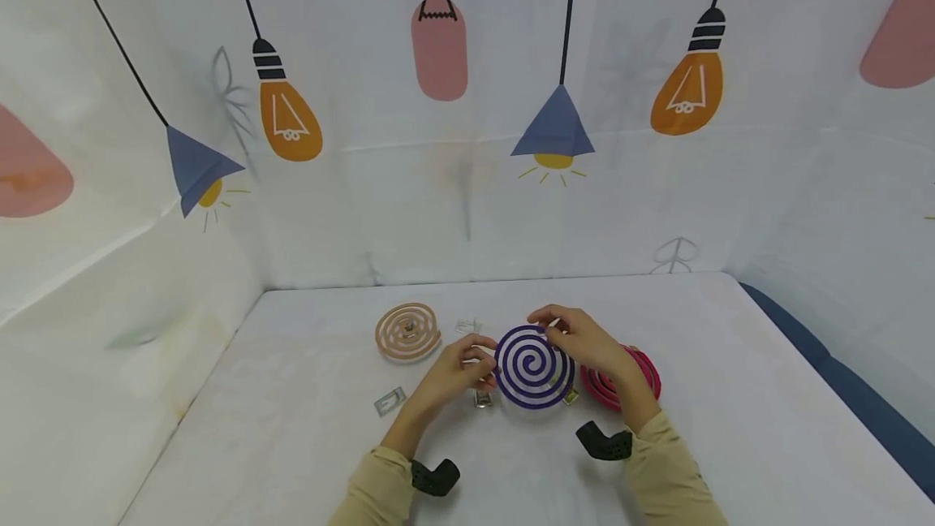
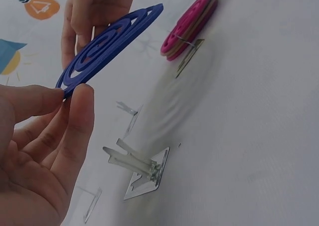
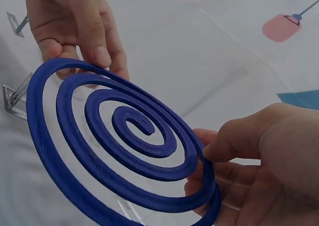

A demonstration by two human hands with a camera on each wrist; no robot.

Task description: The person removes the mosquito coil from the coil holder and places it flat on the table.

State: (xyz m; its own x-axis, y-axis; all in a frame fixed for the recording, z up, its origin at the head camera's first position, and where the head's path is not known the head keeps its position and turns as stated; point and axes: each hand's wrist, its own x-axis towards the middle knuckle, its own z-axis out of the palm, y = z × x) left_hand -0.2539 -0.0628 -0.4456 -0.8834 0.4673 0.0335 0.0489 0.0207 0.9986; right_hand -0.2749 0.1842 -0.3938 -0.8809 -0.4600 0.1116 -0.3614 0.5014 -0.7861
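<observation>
A dark blue mosquito coil is held up over the white table between both hands. My left hand pinches its left edge between thumb and fingers. At the opposite edge, the right hand grips the coil with the thumb on one face and fingers behind. The left wrist view has the blue coil tilted and raised above the tabletop. Beneath it, a metal coil stand with upright prongs sits on the table. Another stand is partly hidden behind the coil's lower right.
Left of the hands lies a tan coil, with a flat metal stand in front. A pink coil, partly covered by the right forearm, lies to the right. White curtains with printed lamps surround the table.
</observation>
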